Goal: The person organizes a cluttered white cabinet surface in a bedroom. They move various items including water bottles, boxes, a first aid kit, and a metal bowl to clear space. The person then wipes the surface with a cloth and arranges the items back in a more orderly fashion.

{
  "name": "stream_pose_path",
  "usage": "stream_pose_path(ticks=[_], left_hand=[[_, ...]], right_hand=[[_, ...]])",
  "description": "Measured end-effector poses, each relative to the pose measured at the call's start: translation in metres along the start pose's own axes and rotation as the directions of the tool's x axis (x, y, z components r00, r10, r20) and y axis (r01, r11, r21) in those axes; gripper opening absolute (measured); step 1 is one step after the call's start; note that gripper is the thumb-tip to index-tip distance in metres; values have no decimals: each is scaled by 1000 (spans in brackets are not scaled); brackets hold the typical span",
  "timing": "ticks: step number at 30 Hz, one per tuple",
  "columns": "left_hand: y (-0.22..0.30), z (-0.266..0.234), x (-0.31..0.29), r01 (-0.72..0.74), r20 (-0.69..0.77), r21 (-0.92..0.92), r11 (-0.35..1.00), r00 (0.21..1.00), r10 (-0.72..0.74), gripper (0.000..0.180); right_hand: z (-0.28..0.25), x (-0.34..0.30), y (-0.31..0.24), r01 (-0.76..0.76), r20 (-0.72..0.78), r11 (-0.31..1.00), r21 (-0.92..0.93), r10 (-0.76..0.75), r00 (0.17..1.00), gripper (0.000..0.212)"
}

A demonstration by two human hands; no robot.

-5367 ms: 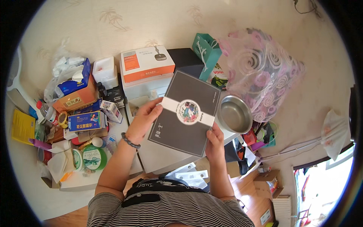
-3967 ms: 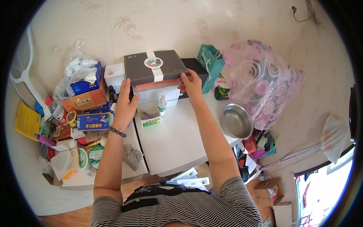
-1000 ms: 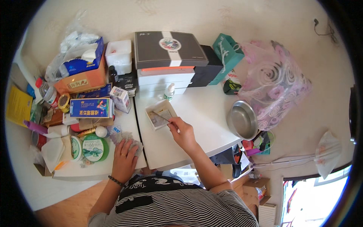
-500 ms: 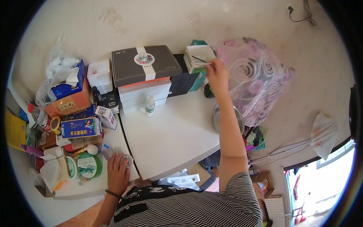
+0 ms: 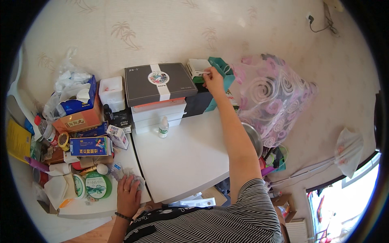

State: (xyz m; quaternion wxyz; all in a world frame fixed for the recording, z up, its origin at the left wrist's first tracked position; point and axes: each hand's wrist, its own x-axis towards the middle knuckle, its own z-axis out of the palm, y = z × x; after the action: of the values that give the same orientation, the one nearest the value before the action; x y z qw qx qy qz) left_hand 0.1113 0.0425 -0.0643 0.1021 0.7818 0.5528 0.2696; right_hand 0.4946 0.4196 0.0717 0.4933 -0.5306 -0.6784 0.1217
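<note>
Small open box [image 5: 197,67] is no longer hanging in front of the teal bag [image 5: 223,69]; it's now sitting at upper centre, apparently on the black box [image 5: 196,103], just right of the dark grey box [image 5: 139,77]. Reads as a set-down in progress, release not showing yet.

Right hand [image 5: 213,81] is pinching its near right corner, fingers nearly together; can't tell if it's bearing any weight. The dark stick seen in the box half a second ago isn't showing clearly now. Left hand [image 5: 128,192] is staying palm down at lower centre-left, fingers loosely spread, touching a crumpled grey wrap [image 5: 140,184], not gripping it as far as I can see.

Counting: one small open box, one dark grey box, one black box, one teal bag. One clear bottle [image 5: 163,127] is standing upright on the table [image 5: 184,162], centre frame. One metal bowl [image 5: 254,139] is sitting right of centre, partly behind the right forearm. One green tub [image 5: 98,186] is lying lower left. Left-side clutter is overlapping, no reliable total.
</note>
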Motion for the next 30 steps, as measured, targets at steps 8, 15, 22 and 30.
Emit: stream_pose_path(ticks=[8, 15, 22, 30], left_hand=[[-6, 2, -8, -15, -59, 46, 999, 998, 18, 41], [-1, -4, 2, -18, -23, 15, 1000, 1000, 18, 39], [-5, -3, -3, -7, -55, 3, 1000, 998, 7, 40], [-8, -1, -8, 3, -53, 10, 1000, 999, -2, 40]], right_hand=[[22, 5, -28, 75, -7, 984, -161, -77, 997, 21], [15, 10, -2, 78, -36, 969, -236, -89, 995, 25], [1, -27, -68, 110, -142, 981, -158, -133, 981, 36], [88, -190, -172, 309, 321, 931, 195, -359, 877, 49]])
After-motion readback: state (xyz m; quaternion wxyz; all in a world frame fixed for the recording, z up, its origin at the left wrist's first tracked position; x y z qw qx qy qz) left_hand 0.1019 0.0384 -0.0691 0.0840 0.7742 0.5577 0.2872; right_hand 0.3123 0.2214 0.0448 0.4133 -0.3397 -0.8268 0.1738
